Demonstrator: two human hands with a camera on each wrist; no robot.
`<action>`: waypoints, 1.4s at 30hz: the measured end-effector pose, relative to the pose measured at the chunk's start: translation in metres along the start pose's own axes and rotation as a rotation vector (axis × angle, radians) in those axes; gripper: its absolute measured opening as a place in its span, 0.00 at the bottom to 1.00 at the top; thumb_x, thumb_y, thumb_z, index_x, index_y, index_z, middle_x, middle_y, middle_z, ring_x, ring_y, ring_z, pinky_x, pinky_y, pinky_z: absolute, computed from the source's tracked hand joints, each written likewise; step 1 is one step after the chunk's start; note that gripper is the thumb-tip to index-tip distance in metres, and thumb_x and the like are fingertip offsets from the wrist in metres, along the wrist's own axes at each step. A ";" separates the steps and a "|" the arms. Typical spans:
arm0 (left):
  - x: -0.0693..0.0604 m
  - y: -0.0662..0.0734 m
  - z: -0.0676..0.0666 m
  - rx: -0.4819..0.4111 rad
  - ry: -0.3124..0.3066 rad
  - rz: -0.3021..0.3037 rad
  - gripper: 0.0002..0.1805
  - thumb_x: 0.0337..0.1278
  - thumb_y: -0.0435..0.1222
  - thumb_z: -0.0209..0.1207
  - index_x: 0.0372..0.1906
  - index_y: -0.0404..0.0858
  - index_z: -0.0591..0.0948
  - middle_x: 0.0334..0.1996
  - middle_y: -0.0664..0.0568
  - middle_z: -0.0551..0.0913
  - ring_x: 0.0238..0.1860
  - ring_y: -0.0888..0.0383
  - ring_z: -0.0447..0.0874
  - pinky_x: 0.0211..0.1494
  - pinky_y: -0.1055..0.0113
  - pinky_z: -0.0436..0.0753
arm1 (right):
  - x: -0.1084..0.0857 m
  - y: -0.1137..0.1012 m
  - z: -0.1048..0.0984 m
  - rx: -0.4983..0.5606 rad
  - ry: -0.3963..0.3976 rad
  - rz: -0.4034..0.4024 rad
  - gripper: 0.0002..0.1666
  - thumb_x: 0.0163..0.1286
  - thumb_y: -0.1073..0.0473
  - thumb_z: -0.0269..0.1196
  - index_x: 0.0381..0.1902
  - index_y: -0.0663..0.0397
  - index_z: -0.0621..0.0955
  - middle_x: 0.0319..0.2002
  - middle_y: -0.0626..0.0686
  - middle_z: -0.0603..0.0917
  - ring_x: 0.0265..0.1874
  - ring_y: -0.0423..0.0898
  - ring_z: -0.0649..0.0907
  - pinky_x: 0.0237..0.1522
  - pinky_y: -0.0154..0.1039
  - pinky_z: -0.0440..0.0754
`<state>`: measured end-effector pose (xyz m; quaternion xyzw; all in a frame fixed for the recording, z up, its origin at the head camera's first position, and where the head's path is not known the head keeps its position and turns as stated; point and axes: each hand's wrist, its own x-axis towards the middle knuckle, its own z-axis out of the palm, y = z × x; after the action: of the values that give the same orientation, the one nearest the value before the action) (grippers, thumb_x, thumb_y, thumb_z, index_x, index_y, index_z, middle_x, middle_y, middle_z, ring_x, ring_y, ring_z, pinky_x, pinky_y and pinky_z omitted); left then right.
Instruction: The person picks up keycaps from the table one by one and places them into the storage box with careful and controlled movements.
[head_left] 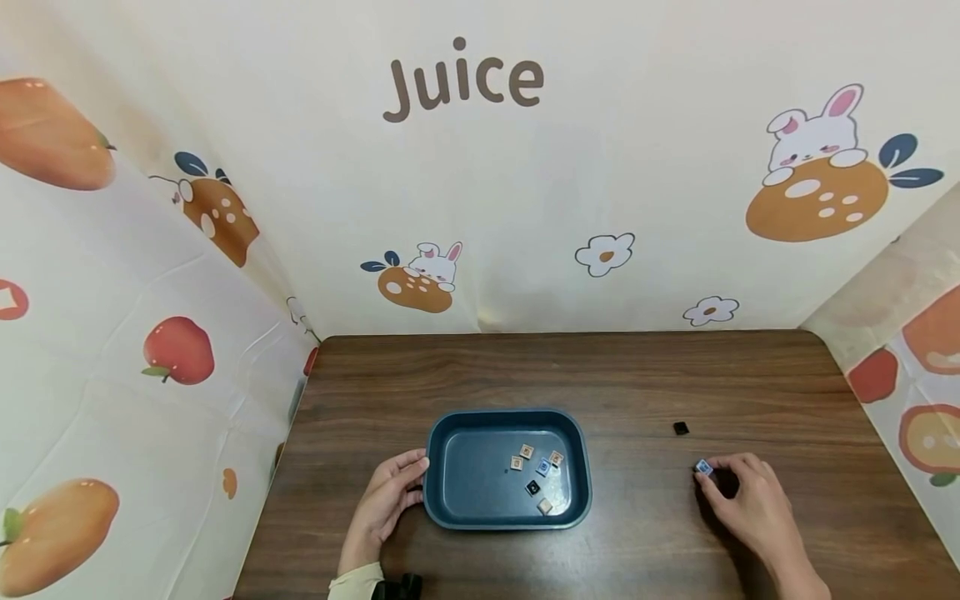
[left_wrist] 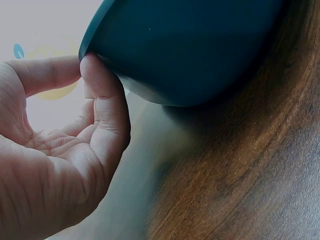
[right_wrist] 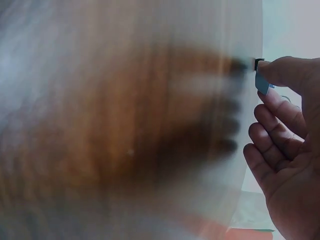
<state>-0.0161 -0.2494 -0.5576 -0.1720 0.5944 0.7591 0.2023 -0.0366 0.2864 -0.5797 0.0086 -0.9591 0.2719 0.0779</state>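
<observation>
A dark blue-green rectangular tray (head_left: 465,522) stands on the table. My left hand (head_left: 390,497) pinches its left rim; in the left wrist view, thumb and forefinger meet at the edge of the tray (left_wrist: 190,55). Several small square tiles lie in the tray's right half, among them a blue tile (head_left: 543,467) and a black tile (head_left: 533,487). To the right of the tray, my right hand (head_left: 753,500) pinches another small blue tile (head_left: 703,467) between thumb and forefinger. The right wrist view shows this tile (right_wrist: 262,83) edge-on, its other fingers loosely curled below.
A small black square piece (head_left: 681,428) lies on the brown wooden table (head_left: 637,375), just beyond the right hand. Printed cloth walls (head_left: 525,208) enclose the table at the back and both sides.
</observation>
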 end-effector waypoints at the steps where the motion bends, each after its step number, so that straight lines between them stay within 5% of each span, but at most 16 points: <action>1: 0.000 0.000 0.000 0.000 0.001 -0.001 0.16 0.76 0.36 0.59 0.58 0.31 0.77 0.36 0.58 0.88 0.37 0.64 0.86 0.37 0.71 0.86 | 0.000 -0.001 0.000 0.004 0.006 -0.003 0.14 0.61 0.60 0.78 0.41 0.61 0.87 0.43 0.62 0.85 0.47 0.64 0.81 0.44 0.66 0.77; 11: -0.001 0.000 -0.001 -0.001 0.001 0.019 0.13 0.77 0.36 0.59 0.57 0.32 0.77 0.36 0.59 0.88 0.37 0.65 0.86 0.37 0.72 0.86 | 0.008 -0.015 -0.003 0.030 0.062 -0.073 0.13 0.58 0.61 0.79 0.39 0.58 0.87 0.42 0.58 0.86 0.47 0.59 0.81 0.44 0.37 0.70; 19: -0.002 0.002 -0.002 -0.002 -0.023 0.017 0.12 0.77 0.36 0.58 0.56 0.34 0.77 0.35 0.61 0.87 0.37 0.65 0.86 0.37 0.71 0.87 | 0.017 -0.029 -0.002 0.050 0.103 -0.126 0.14 0.54 0.63 0.80 0.37 0.55 0.87 0.40 0.55 0.86 0.46 0.58 0.80 0.45 0.37 0.69; 31: -0.001 0.000 -0.001 -0.001 0.032 -0.001 0.12 0.76 0.36 0.59 0.56 0.34 0.78 0.34 0.59 0.86 0.35 0.65 0.85 0.36 0.71 0.86 | 0.031 -0.057 -0.001 0.097 0.127 -0.261 0.16 0.50 0.67 0.81 0.35 0.54 0.87 0.38 0.52 0.85 0.43 0.53 0.79 0.46 0.36 0.69; 42: -0.002 0.002 -0.002 0.000 -0.007 -0.003 0.10 0.77 0.37 0.59 0.54 0.36 0.79 0.34 0.60 0.85 0.36 0.65 0.84 0.37 0.72 0.86 | 0.044 -0.084 0.005 0.134 0.104 -0.369 0.17 0.50 0.69 0.81 0.37 0.53 0.88 0.37 0.45 0.84 0.42 0.45 0.79 0.47 0.31 0.72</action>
<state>-0.0156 -0.2517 -0.5550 -0.1703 0.5934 0.7594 0.2054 -0.0757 0.2131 -0.5332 0.1751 -0.9158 0.3163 0.1751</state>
